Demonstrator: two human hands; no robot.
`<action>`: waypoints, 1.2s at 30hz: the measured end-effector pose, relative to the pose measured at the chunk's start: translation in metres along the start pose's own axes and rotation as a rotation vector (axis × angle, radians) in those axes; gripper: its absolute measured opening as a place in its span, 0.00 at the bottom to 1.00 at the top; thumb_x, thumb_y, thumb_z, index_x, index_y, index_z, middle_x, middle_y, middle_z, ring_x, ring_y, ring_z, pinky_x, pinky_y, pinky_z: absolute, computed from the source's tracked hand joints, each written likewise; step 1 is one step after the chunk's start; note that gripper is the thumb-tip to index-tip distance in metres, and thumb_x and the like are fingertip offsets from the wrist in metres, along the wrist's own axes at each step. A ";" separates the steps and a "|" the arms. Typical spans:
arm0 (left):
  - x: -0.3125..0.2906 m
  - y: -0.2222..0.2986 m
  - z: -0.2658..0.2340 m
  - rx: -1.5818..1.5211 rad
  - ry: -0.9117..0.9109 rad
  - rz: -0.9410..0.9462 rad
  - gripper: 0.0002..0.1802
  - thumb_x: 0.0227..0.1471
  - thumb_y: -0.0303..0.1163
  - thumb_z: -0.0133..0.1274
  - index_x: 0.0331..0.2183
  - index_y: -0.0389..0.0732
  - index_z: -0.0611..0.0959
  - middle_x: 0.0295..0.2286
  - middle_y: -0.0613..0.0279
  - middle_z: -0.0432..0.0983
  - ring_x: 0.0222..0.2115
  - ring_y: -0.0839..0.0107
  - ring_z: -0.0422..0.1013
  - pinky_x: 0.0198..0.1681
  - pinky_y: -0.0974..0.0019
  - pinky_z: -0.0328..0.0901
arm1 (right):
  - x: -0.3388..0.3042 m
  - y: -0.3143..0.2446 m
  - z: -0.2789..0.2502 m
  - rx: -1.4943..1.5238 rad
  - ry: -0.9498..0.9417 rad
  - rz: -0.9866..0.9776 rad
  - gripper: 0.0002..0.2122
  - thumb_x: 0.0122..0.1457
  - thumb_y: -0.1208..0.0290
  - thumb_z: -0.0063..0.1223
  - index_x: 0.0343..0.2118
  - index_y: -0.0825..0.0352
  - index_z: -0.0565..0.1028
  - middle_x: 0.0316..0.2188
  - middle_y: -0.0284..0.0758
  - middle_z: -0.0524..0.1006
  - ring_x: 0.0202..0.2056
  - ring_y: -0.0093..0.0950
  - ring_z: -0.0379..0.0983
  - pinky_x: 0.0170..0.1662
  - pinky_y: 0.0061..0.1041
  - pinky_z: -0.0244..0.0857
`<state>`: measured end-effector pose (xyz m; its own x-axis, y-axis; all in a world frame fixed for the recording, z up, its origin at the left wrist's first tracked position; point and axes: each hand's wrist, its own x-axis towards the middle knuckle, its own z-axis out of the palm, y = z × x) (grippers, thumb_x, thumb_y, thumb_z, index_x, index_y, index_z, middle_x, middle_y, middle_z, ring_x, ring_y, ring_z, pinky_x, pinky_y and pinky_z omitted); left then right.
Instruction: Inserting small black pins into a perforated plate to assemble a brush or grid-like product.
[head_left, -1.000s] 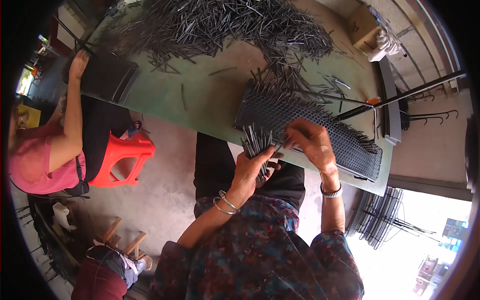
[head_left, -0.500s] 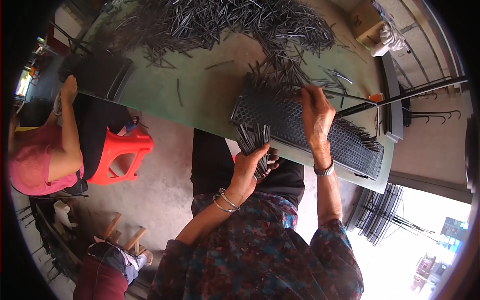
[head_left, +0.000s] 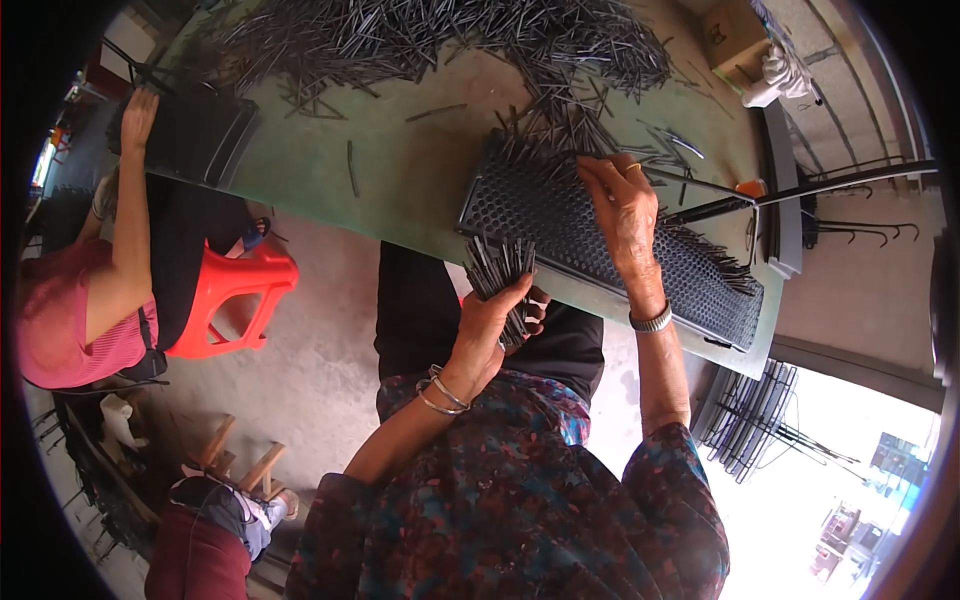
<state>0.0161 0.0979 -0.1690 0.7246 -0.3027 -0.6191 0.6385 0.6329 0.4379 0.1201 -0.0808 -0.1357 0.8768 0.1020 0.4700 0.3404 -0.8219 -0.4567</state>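
My left hand (head_left: 482,328) is closed round a bundle of thin black sticks (head_left: 498,268) with their ends fanned upward, just off the near table edge. A long black tray with rows of round holes (head_left: 540,220) lies slantwise across that edge. Over its far side is my right hand (head_left: 626,222), thumb and fingertips pinched together; whatever is between them is too small to make out. Short black sticks (head_left: 715,255) stand in a row along the tray's far side, and more bristle at its left end.
A big heap of black sticks (head_left: 400,45) covers the far part of the green table (head_left: 300,165). At the left a co-worker (head_left: 100,310) in pink works by another dark tray (head_left: 205,140). A red stool (head_left: 235,300) and a cardboard box (head_left: 735,40) are also around.
My right hand has shifted slightly left along the tray. The left hand still grips its bundle. At the left, the co-worker's hand has moved farther up over the dark tray.
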 end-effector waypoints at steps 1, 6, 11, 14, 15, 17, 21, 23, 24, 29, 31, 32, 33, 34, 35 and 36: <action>0.001 0.001 -0.001 0.031 -0.001 0.013 0.09 0.53 0.33 0.56 0.34 0.39 0.79 0.25 0.60 0.78 0.22 0.73 0.73 0.23 0.70 0.69 | 0.000 -0.002 0.002 -0.050 0.032 -0.003 0.09 0.55 0.76 0.55 0.39 0.62 0.79 0.32 0.35 0.74 0.29 0.30 0.73 0.31 0.24 0.66; -0.003 0.010 0.005 0.042 0.015 0.009 0.08 0.54 0.34 0.56 0.35 0.40 0.80 0.25 0.62 0.78 0.20 0.77 0.71 0.20 0.74 0.65 | 0.000 0.000 0.009 -0.237 0.035 -0.034 0.10 0.54 0.74 0.57 0.41 0.60 0.79 0.33 0.34 0.73 0.30 0.29 0.72 0.31 0.24 0.66; 0.000 0.019 0.007 0.035 -0.037 0.023 0.09 0.53 0.34 0.56 0.35 0.39 0.80 0.24 0.62 0.78 0.20 0.78 0.71 0.20 0.75 0.65 | -0.007 -0.022 0.001 0.097 0.069 0.143 0.11 0.57 0.70 0.57 0.43 0.63 0.78 0.32 0.33 0.74 0.28 0.23 0.70 0.29 0.19 0.64; 0.000 0.020 0.010 0.003 0.008 0.091 0.10 0.52 0.35 0.57 0.32 0.38 0.80 0.22 0.62 0.78 0.18 0.78 0.71 0.18 0.75 0.64 | -0.022 -0.040 0.001 0.478 -0.312 0.364 0.13 0.59 0.68 0.56 0.44 0.70 0.76 0.29 0.34 0.77 0.23 0.19 0.68 0.28 0.18 0.63; -0.005 0.027 0.005 0.011 0.041 0.137 0.11 0.51 0.36 0.58 0.29 0.37 0.80 0.21 0.63 0.77 0.17 0.77 0.71 0.16 0.76 0.63 | -0.023 -0.048 0.010 0.412 -0.363 0.254 0.12 0.59 0.69 0.55 0.43 0.70 0.76 0.29 0.32 0.77 0.25 0.19 0.69 0.29 0.18 0.63; -0.015 0.027 0.007 0.135 0.031 0.185 0.13 0.52 0.36 0.57 0.35 0.37 0.80 0.24 0.64 0.78 0.20 0.77 0.73 0.22 0.75 0.66 | -0.038 -0.057 0.011 0.544 -0.391 0.403 0.09 0.57 0.71 0.56 0.37 0.69 0.76 0.28 0.31 0.76 0.28 0.17 0.70 0.31 0.18 0.62; -0.008 0.021 -0.003 0.159 -0.018 0.216 0.13 0.50 0.36 0.59 0.34 0.36 0.82 0.27 0.63 0.80 0.24 0.76 0.74 0.27 0.74 0.66 | -0.042 -0.059 0.006 0.650 -0.430 0.491 0.04 0.57 0.76 0.53 0.30 0.72 0.74 0.23 0.31 0.75 0.24 0.15 0.67 0.26 0.17 0.60; 0.001 0.012 -0.010 0.070 0.020 0.226 0.15 0.51 0.38 0.59 0.35 0.36 0.82 0.26 0.65 0.80 0.25 0.79 0.74 0.27 0.74 0.65 | -0.039 -0.067 0.011 0.695 -0.459 0.516 0.05 0.56 0.76 0.53 0.29 0.72 0.73 0.21 0.31 0.74 0.22 0.16 0.67 0.25 0.17 0.61; -0.003 0.015 -0.012 0.088 0.036 0.239 0.15 0.51 0.39 0.59 0.35 0.36 0.82 0.26 0.65 0.80 0.25 0.79 0.74 0.26 0.74 0.65 | -0.043 -0.066 0.014 0.720 -0.461 0.521 0.05 0.56 0.76 0.53 0.29 0.73 0.73 0.21 0.31 0.74 0.22 0.17 0.67 0.25 0.17 0.61; -0.008 0.029 -0.021 0.177 0.079 0.312 0.15 0.52 0.41 0.58 0.32 0.37 0.83 0.25 0.66 0.80 0.23 0.78 0.74 0.22 0.75 0.63 | -0.033 -0.077 0.027 0.816 -0.500 0.583 0.04 0.56 0.78 0.53 0.28 0.72 0.73 0.21 0.30 0.73 0.22 0.17 0.67 0.25 0.17 0.62; -0.001 0.023 -0.016 0.100 0.088 0.306 0.14 0.51 0.40 0.59 0.30 0.38 0.83 0.23 0.66 0.79 0.22 0.79 0.73 0.21 0.76 0.62 | -0.032 -0.073 0.024 0.802 -0.471 0.559 0.03 0.57 0.78 0.53 0.29 0.72 0.73 0.20 0.30 0.73 0.22 0.17 0.67 0.25 0.17 0.61; 0.002 0.022 -0.013 0.080 0.057 0.383 0.14 0.51 0.40 0.59 0.29 0.38 0.82 0.22 0.67 0.78 0.20 0.80 0.72 0.20 0.76 0.61 | -0.032 -0.072 0.024 0.799 -0.459 0.575 0.03 0.57 0.78 0.53 0.29 0.72 0.73 0.20 0.30 0.73 0.21 0.17 0.67 0.25 0.17 0.61; 0.003 0.025 -0.015 0.091 0.057 0.369 0.14 0.51 0.40 0.59 0.28 0.38 0.82 0.20 0.67 0.77 0.19 0.81 0.70 0.19 0.77 0.59 | -0.030 -0.074 0.026 0.821 -0.421 0.589 0.03 0.57 0.78 0.53 0.30 0.72 0.73 0.19 0.29 0.72 0.21 0.17 0.67 0.25 0.16 0.61; 0.003 0.026 -0.018 0.089 0.074 0.352 0.14 0.51 0.40 0.59 0.27 0.38 0.82 0.20 0.68 0.77 0.19 0.82 0.70 0.19 0.77 0.59 | -0.031 -0.078 0.028 0.813 -0.406 0.582 0.03 0.57 0.78 0.52 0.29 0.72 0.73 0.19 0.29 0.73 0.21 0.16 0.67 0.25 0.16 0.61; 0.003 0.029 -0.014 0.078 0.092 0.336 0.14 0.51 0.40 0.59 0.27 0.38 0.82 0.19 0.68 0.76 0.18 0.82 0.69 0.18 0.77 0.58 | -0.030 -0.079 0.028 0.799 -0.396 0.571 0.03 0.57 0.78 0.52 0.29 0.72 0.73 0.19 0.29 0.73 0.21 0.16 0.67 0.25 0.17 0.60; 0.007 0.029 -0.014 0.072 0.098 0.332 0.14 0.51 0.40 0.59 0.27 0.38 0.82 0.19 0.68 0.76 0.18 0.82 0.69 0.18 0.77 0.58 | -0.028 -0.079 0.030 0.798 -0.405 0.575 0.03 0.57 0.78 0.52 0.29 0.72 0.73 0.19 0.29 0.73 0.21 0.16 0.67 0.25 0.17 0.60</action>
<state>0.0362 0.1240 -0.1701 0.8696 -0.0165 -0.4935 0.3912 0.6327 0.6683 0.0786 -0.0017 -0.1351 0.9743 0.1148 -0.1938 -0.1660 -0.2158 -0.9622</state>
